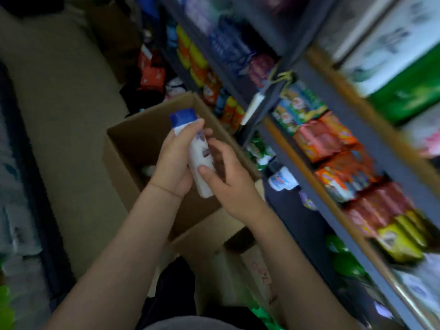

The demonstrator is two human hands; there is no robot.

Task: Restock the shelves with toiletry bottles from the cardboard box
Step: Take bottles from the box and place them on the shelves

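Stocked shelves [381, 144] stand to my right, the open cardboard box [123, 151] below. Above it, my left hand [173, 163] grips a white, blue-capped bottle [198, 153]; my right hand [228, 179] pinches its lower body.

There is only one camera, worn on the person's head. It looks forward and steeply down along both forearms. It sits close, so the left hand [173, 163], the right hand [228, 177] and the bottle [198, 153] between them fill the middle of the frame. The box [133, 148] lies just beneath and beyond them. The view is tilted: shelves [309, 144] slant past on the hands' right and the floor [59, 91] spreads to their left. The edges are blurred.
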